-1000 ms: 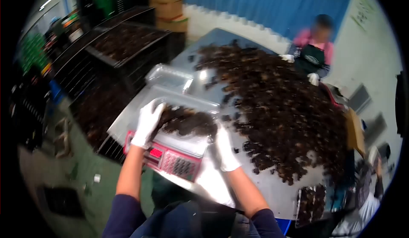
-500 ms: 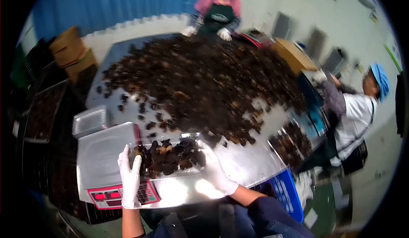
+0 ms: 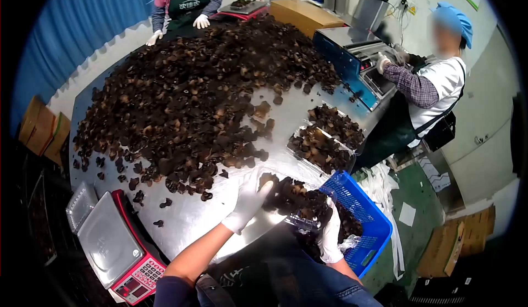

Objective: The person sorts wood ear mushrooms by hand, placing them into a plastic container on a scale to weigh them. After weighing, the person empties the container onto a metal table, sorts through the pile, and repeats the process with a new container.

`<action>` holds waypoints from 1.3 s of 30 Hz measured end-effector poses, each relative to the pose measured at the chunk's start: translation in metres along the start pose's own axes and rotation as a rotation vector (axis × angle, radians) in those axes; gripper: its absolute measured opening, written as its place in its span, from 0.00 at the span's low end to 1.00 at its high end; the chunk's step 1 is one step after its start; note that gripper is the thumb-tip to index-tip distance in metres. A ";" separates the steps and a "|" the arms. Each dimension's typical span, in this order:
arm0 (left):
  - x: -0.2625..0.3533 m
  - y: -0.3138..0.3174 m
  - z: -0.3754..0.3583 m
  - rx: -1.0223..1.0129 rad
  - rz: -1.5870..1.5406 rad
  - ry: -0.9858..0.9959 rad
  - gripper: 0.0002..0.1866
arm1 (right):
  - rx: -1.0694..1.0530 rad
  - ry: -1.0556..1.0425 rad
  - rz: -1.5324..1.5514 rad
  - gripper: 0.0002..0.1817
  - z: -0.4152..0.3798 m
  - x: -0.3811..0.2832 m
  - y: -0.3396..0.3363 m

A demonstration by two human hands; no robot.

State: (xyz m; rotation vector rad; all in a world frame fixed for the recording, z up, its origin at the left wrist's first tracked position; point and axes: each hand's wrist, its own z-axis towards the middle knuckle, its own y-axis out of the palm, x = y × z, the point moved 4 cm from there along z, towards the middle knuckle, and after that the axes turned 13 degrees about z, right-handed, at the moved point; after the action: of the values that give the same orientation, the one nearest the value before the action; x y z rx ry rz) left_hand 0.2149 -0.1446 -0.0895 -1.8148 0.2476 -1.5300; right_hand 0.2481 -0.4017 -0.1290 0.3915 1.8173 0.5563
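My left hand [image 3: 246,201], in a white glove, is closed on the left end of a clear plastic tray [image 3: 302,222] heaped with dark wood ear mushrooms [image 3: 298,197]. On the tray's right end my right hand [image 3: 331,234], also gloved, grips the side. Held between both hands, the tray is over the table's near edge and the left part of a blue plastic basket [image 3: 378,227]. More dark mushrooms and clear plastic show inside the basket, partly covered by my hand and the tray. A large pile of wood ear mushrooms [image 3: 181,103] spreads over the metal table [image 3: 192,219] beyond my hands.
Left stands a red scale [image 3: 113,238] beside a clear tray [image 3: 81,205]. Filled trays [image 3: 322,148] sit behind the basket. A co-worker [image 3: 440,87] on the right works at a machine [image 3: 366,65]; another person [image 3: 190,4] stands across the table. Cardboard boxes [image 3: 454,246] are on the floor.
Both hands have carried the filled tray from beside the scale rightward to the blue basket. My view has turned right, so the scale now appears further left.
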 end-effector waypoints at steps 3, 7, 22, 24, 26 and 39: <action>0.002 0.023 0.025 -0.030 -0.019 0.047 0.34 | 0.081 -0.002 0.171 0.18 0.007 -0.004 0.002; 0.044 0.009 0.041 -0.111 0.113 0.142 0.33 | 0.116 -0.063 0.225 0.17 0.029 -0.001 -0.009; 0.074 0.043 0.072 0.168 0.326 0.380 0.32 | 0.264 -0.736 -0.653 0.19 0.105 -0.027 -0.004; 0.085 0.034 0.046 0.152 0.349 0.517 0.30 | 0.290 -0.592 -0.648 0.20 0.120 -0.012 -0.007; 0.091 0.048 0.015 0.073 0.163 0.643 0.25 | 0.295 -0.477 -0.224 0.22 0.149 0.016 -0.019; 0.009 0.126 -0.059 -0.611 1.099 1.204 0.20 | -0.031 -0.071 -0.202 0.43 0.037 0.078 0.031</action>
State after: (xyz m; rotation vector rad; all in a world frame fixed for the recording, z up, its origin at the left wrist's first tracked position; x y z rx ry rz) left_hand 0.2020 -0.2628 -0.1612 -0.5163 2.0283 -1.4826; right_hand 0.2592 -0.3283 -0.1832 0.2004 1.7534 0.4242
